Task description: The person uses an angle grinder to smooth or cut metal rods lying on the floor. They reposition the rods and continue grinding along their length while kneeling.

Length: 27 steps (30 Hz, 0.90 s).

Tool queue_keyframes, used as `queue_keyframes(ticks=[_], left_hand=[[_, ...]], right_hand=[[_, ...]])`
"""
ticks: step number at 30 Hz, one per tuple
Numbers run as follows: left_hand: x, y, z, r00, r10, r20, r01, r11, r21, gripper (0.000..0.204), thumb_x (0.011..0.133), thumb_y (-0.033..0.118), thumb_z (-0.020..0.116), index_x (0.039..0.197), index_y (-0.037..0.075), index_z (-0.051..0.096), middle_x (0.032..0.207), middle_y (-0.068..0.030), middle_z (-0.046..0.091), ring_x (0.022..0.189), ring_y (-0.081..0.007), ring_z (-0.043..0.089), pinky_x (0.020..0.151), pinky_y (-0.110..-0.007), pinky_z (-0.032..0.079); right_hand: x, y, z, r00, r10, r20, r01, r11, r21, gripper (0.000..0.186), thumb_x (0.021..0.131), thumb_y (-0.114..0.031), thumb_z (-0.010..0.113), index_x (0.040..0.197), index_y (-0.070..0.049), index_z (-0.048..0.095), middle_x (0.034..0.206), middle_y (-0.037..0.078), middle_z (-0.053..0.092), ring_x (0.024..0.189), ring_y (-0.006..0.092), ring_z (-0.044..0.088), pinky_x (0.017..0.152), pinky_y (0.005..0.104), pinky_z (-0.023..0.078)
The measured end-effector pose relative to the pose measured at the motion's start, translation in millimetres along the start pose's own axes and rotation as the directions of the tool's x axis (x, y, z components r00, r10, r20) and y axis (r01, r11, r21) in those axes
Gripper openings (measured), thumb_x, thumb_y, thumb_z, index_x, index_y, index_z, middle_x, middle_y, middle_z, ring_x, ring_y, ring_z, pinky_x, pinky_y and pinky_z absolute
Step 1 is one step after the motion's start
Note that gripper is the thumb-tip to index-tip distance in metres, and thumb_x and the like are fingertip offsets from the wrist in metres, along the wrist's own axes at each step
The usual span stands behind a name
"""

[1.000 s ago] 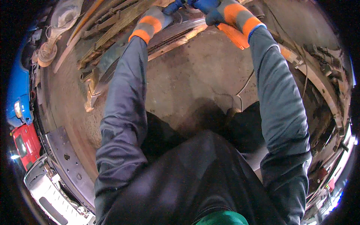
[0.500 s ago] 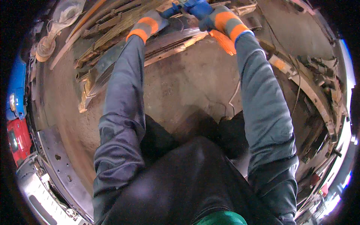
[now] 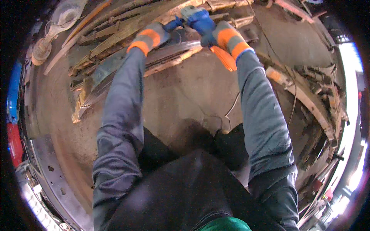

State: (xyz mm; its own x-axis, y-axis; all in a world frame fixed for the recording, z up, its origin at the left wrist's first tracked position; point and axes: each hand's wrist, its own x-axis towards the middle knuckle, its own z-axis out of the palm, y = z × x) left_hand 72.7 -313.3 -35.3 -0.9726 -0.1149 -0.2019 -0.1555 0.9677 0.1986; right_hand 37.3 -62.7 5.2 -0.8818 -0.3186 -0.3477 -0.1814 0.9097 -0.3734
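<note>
A blue angle grinder (image 3: 202, 22) with a grey metal head is held out at arm's length over rusty leaf springs (image 3: 127, 35). My left hand (image 3: 157, 32), in a grey and orange work glove, is closed round its side handle (image 3: 173, 24). My gloved right hand (image 3: 220, 35) grips the rear of the grinder's body. A loose orange piece of cloth or glove (image 3: 224, 58) hangs below that hand. Just under the grinder lies a shinier stack of metal strips (image 3: 175, 52). The grinder's disc cannot be made out.
A cord (image 3: 232, 106) runs over the brown floor (image 3: 185, 84) near my legs. Curved leaf springs (image 3: 304, 98) and more scrap metal lie to the right. A rusty axle-like part (image 3: 48, 40) sits at the far left, and a dark perforated metal beam (image 3: 58, 181) lies lower left.
The view has tilted slightly, so the grinder and leaf springs appear lower and more of the grinder's head shows. Both hands keep their grip, slightly further left in the picture.
</note>
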Motion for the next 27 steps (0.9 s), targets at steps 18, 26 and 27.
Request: queue_keyframes(ticks=[18,26,27], left_hand=[[10.8,-1.9,5.4,0.999,0.005,0.046,-0.003,0.999,-0.046,0.05,0.08,0.046,0.069,0.107,0.004,0.075,0.102,-0.0218,0.074,0.094,-0.0408,0.071,0.083,-0.046,0.054],[-15.1,-6.3,-17.1,0.997,0.003,0.078,-0.001,1.0,-0.025,0.051,0.081,0.044,0.066,0.105,-0.001,0.073,0.104,-0.0269,0.072,0.097,-0.0425,0.07,0.083,-0.049,0.053],[-14.9,-2.8,-15.8,0.997,-0.008,0.081,0.009,1.0,-0.017,0.052,0.081,0.044,0.066,0.106,-0.001,0.073,0.105,-0.0277,0.072,0.098,-0.043,0.07,0.084,-0.049,0.053]], right_hand=[[3.1,17.3,0.7,0.999,0.021,0.04,-0.024,0.995,0.092,0.047,0.067,-0.038,0.081,0.102,-0.007,0.078,0.107,0.021,0.074,0.097,0.0339,0.073,0.087,0.0417,0.055],[7.6,2.5,17.3,1.0,0.015,-0.02,-0.013,0.993,0.115,0.045,0.064,-0.039,0.08,0.096,-0.007,0.078,0.1,0.019,0.074,0.09,0.0322,0.071,0.083,0.0414,0.055],[3.2,3.0,15.1,0.999,0.038,-0.021,-0.036,0.994,0.104,0.043,0.069,-0.04,0.079,0.099,-0.01,0.078,0.107,0.021,0.074,0.097,0.0349,0.072,0.088,0.0426,0.055]])
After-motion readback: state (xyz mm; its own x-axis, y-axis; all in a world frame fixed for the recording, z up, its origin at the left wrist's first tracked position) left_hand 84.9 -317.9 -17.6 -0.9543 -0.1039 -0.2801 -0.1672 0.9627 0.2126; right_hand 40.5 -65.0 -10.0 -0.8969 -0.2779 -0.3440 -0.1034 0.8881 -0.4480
